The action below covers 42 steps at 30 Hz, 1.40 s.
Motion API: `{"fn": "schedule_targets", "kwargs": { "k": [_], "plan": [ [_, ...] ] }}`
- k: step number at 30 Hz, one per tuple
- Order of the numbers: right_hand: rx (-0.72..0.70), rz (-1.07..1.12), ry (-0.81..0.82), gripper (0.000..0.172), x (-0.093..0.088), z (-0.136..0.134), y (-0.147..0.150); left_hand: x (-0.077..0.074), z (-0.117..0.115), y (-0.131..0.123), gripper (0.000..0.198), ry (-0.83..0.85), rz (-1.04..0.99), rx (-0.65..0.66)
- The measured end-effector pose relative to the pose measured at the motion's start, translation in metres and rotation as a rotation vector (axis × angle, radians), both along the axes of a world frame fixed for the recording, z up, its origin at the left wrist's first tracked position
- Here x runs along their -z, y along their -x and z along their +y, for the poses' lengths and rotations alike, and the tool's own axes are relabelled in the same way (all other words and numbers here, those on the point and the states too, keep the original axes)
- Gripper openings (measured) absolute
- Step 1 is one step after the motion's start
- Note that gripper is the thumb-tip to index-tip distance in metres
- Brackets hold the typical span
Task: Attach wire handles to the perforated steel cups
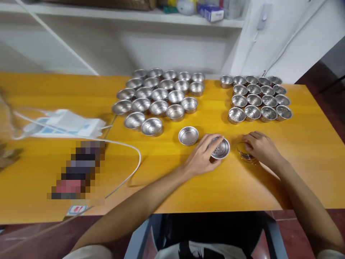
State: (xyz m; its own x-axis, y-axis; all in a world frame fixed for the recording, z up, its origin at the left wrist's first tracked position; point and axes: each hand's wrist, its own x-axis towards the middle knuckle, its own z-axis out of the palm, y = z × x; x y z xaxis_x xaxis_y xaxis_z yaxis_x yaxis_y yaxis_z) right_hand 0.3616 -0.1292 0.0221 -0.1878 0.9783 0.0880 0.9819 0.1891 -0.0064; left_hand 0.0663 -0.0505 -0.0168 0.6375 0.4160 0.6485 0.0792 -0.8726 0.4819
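Note:
My left hand curls round a small perforated steel cup standing on the yellow table. My right hand rests a little to the right, fingers bent over a small pile of thin rings. Another steel cup stands alone just left of my left hand. Behind it lies a large group of steel cups, and a second group of perforated cups sits at the back right.
A white cable loops across the left half of the table from a white packet. A blurred-out object lies at front left. A white shelf runs along the wall behind. The table's front edge is close to my body.

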Motion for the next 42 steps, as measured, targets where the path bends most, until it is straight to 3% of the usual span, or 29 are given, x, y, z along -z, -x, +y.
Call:
{"fn": "schedule_targets", "kwargs": {
  "k": [8, 14, 20, 23, 28, 33, 39, 42],
  "plan": [
    [-0.049, -0.057, -0.031, 0.019, -0.003, -0.002, 0.002, -0.008, 0.004, 0.005, 0.071, 0.237, 0.030, -0.051],
    [0.055, -0.043, -0.111, 0.017, 0.006, -0.001, 0.008, -0.008, 0.011, 0.004, 0.083, 0.417, 0.057, 0.119],
    [0.062, 0.322, -0.449, 0.018, -0.005, -0.008, 0.031, -0.003, 0.017, 0.006, 0.089, 0.626, 0.021, 0.261],
    [0.060, 0.492, -0.524, 0.016, -0.013, -0.014, 0.036, -0.001, 0.021, 0.007, 0.087, 0.771, -0.042, 0.306],
    [0.159, 0.714, -0.578, 0.012, -0.005, -0.014, 0.024, 0.005, 0.025, 0.007, 0.081, 0.904, -0.162, 0.366],
    [0.242, 0.826, -0.528, 0.014, 0.007, -0.009, 0.010, 0.002, 0.024, 0.009, 0.083, 0.957, -0.209, 0.415],
    [0.287, 0.888, -0.570, 0.009, 0.002, -0.009, 0.005, -0.002, 0.027, 0.012, 0.087, 1.041, -0.199, 0.410],
    [0.286, 0.976, -0.579, 0.010, -0.002, -0.005, 0.008, -0.001, 0.027, 0.009, 0.091, 1.001, -0.188, 0.388]
  ]
}}
